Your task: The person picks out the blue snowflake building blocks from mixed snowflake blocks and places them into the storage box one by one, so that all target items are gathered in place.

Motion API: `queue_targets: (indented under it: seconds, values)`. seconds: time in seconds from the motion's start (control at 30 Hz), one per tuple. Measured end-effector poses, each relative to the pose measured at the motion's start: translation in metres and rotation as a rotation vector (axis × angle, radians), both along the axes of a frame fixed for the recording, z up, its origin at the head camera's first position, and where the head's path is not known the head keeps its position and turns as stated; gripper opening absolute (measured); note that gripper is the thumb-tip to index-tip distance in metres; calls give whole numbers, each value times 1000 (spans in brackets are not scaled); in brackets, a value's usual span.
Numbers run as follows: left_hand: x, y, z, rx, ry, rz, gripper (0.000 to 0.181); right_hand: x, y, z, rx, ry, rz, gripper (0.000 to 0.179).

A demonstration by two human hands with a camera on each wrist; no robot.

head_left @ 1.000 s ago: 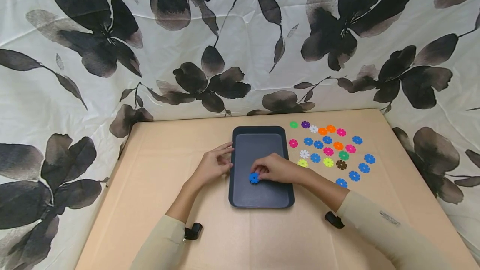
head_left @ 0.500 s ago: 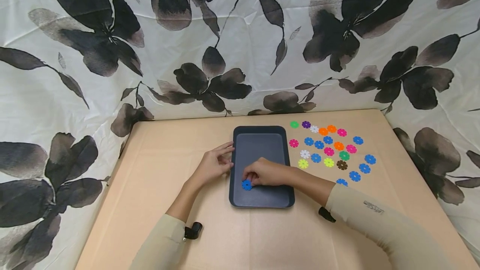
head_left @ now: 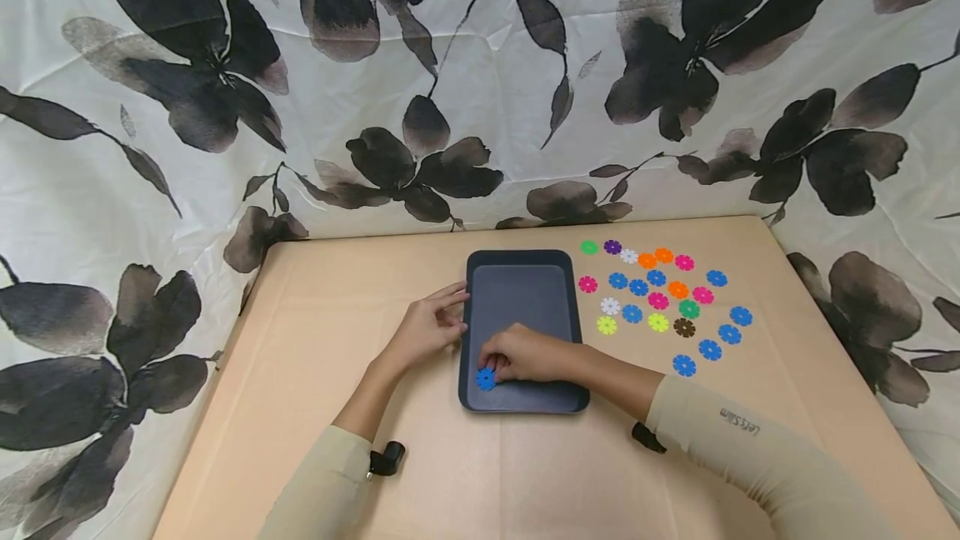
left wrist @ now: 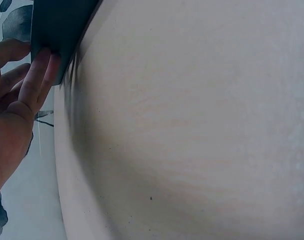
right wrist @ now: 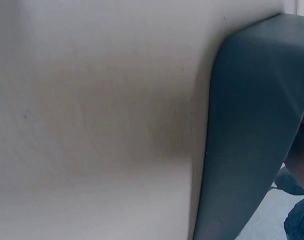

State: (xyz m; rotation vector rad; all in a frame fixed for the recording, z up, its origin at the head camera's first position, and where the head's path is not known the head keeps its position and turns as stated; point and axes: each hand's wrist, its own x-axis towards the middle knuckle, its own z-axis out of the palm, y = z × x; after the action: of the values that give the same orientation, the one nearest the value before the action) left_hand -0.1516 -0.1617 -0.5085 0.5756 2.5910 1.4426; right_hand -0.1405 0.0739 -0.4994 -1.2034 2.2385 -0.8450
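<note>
My right hand (head_left: 525, 355) is over the lower left part of the dark grey tray (head_left: 528, 290) in the head view. Thumb and fingers pinch a blue notched plastic disc (head_left: 486, 379), tilted up close above the tray's floor. In the right wrist view the tray's outer wall (right wrist: 252, 110) covers most of that hand, and the disc is hidden. My left hand (head_left: 427, 327) touches the tray's left side. The left wrist view has its fairly straight fingers (left wrist: 34, 82) lying against the tray's outer wall (left wrist: 61, 30).
Several loose notched discs lie right of the tray, among them a brown disc (head_left: 684, 327), a green disc (head_left: 688, 309) and a purple disc (head_left: 612, 247). The tan tabletop (head_left: 450, 473) meets a floral cloth (head_left: 480, 65) behind.
My right hand has moved left and toward the tray's near left corner with the blue disc pinched in it. The left hand stays at the tray's side.
</note>
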Motion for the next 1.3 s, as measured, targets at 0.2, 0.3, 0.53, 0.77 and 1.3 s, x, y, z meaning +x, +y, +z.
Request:
queue_targets:
  seconds: [0.2, 0.3, 0.53, 0.77, 1.3]
  values:
    - [0, 0, -1, -10, -4, 6, 54, 3, -3, -3, -9, 54, 9, 17]
    - [1, 0, 0, -2, -17, 9, 54, 5, -4, -4, -12, 76, 12, 18]
    - [1, 0, 0, 15, -26, 5, 55, 6, -5, -6, -9, 108, 13, 19]
    - [0, 0, 2, -2, -6, 9, 54, 7, -5, -7, -21, 103, 10, 20]
    - [1, 3, 3, -9, 4, 15, 54, 3, 23, 14, -37, 69, -72, 29]
